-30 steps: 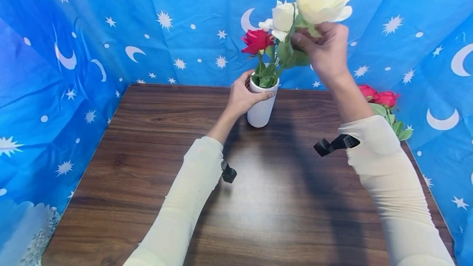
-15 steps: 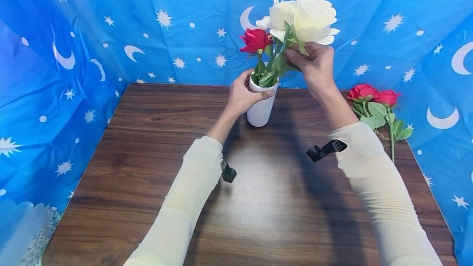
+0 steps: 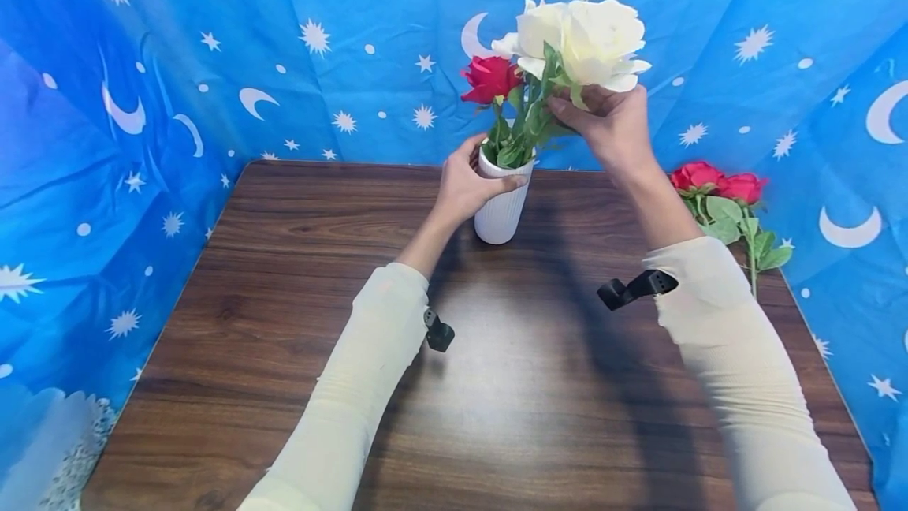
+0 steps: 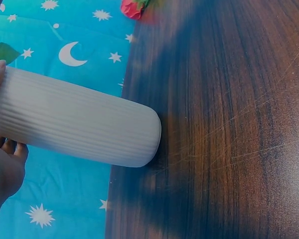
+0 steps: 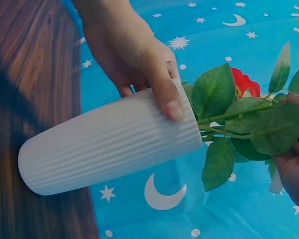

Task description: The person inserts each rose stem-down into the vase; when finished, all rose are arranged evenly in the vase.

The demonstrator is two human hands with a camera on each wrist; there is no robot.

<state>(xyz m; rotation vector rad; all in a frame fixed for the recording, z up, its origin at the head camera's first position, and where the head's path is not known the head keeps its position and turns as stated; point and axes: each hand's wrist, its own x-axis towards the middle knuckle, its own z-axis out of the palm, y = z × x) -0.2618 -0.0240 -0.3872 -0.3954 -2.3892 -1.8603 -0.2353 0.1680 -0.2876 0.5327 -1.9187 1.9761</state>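
A white ribbed vase (image 3: 500, 215) stands on the table near its back edge. My left hand (image 3: 464, 186) grips it just below the rim, thumb across the front, as the right wrist view also shows. From the vase rise a red rose (image 3: 489, 79) and a white rose (image 3: 537, 28). A larger white rose (image 3: 603, 42) overlaps that one in the head view, its stem running down into the vase mouth. My right hand (image 3: 615, 128) pinches this stem among the leaves, under the bloom. Green leaves (image 5: 266, 124) crowd the rim; the stem ends are hidden inside the vase.
Red roses (image 3: 720, 182) with leafy stems lie at the table's back right, partly behind my right forearm. A blue cloth (image 3: 383, 46) with stars and moons hangs behind and beside the brown wooden table (image 3: 298, 259). White lacy fabric (image 3: 71, 448) shows at the lower left.
My right hand has lowered the large white rose and shifted it left, then nearly stopped, drifting slightly right. The red roses at right came into fuller view. My left hand stays on the vase.
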